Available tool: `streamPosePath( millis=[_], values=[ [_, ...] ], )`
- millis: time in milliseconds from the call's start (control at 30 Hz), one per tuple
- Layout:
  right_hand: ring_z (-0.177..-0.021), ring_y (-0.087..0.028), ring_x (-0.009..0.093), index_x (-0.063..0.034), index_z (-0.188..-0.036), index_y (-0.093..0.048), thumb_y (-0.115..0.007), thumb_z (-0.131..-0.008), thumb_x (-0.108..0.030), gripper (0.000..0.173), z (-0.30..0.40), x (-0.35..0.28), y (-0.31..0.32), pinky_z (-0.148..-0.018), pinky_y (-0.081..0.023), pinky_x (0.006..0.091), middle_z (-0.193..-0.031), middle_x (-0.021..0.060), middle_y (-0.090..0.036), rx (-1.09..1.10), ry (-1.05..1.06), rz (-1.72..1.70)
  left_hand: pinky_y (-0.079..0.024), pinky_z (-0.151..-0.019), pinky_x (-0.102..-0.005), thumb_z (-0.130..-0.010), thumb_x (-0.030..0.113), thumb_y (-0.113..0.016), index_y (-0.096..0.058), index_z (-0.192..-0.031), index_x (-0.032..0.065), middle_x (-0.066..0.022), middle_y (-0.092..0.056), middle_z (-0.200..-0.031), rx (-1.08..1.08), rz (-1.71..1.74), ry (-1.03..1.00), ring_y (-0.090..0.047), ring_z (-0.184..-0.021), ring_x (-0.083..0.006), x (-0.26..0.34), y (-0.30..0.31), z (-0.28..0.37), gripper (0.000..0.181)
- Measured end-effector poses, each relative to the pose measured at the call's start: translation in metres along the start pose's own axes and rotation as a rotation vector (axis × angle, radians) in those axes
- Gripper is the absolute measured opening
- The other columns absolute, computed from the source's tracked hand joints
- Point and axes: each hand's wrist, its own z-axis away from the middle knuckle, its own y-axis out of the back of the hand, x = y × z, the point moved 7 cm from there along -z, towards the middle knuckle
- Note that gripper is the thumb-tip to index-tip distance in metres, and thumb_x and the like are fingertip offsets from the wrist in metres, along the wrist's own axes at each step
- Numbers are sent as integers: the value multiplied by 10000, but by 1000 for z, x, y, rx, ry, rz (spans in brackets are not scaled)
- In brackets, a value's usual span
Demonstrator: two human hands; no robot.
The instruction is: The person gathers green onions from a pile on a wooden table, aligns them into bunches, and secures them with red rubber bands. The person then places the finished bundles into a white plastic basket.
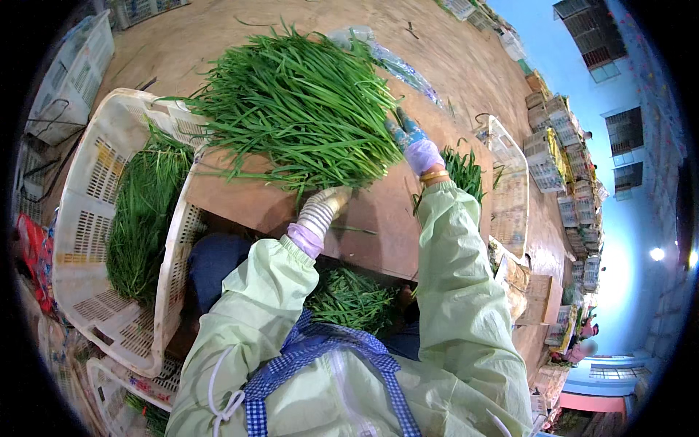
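A large heap of long green leaves, which look like garlic chives [306, 104], lies on a brown board [377, 240] before me. Its pale stem ends face right and towards me. My left hand [323, 207], in a striped cream glove, is at the heap's near edge; its fingertips meet the stems, and whether they grip any is hidden. My right hand [408, 136], in a patterned blue glove, rests against the stem ends on the right with fingers spread. Right of that wrist lies a smaller bunch of leaves [464, 173].
A white plastic crate [82, 218] at left holds more leaves [144, 218]. Loose greens [352, 297] lie below the board's near edge. Clear plastic wrap [407, 71] lies beyond the heap. Another crate [508, 185] stands right. Stacked crates line the blue wall; a person [581, 349] is far right.
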Motion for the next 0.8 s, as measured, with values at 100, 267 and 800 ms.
streamPosePath(
  millis=[100, 267, 800],
  values=[
    [-1084, -489, 298, 17, -1348, -105, -683, -695, -344, 944, 4, -18, -32, -865, -406, 313, -1220, 240, -435, -112, -69, 322, -430, -815, -310, -815, 211, -574, -568, -1093, 109, -9, -588, -1046, -206, 104, -51, -549, -922, -154, -17, 17, -37, 297],
    [-955, -541, 281, -11, -1360, -65, -716, -610, -391, 1063, 31, -34, -59, -913, -357, 415, -1014, 148, -560, -25, -57, 905, -428, -849, -330, -797, 267, -596, -549, -1121, 99, -51, -571, -1087, 41, -149, 69, -532, -966, -180, 11, 5, -4, 368],
    [-687, -573, 312, -22, -995, -557, -600, -685, -194, 357, 133, -106, -124, -590, -450, 390, -720, 149, -577, -34, 299, 634, -468, -768, -318, -730, 373, -661, -520, -1126, 80, -51, -570, -1036, -93, 409, 46, -548, -897, -189, -5, 7, 11, 512]
  ],
)
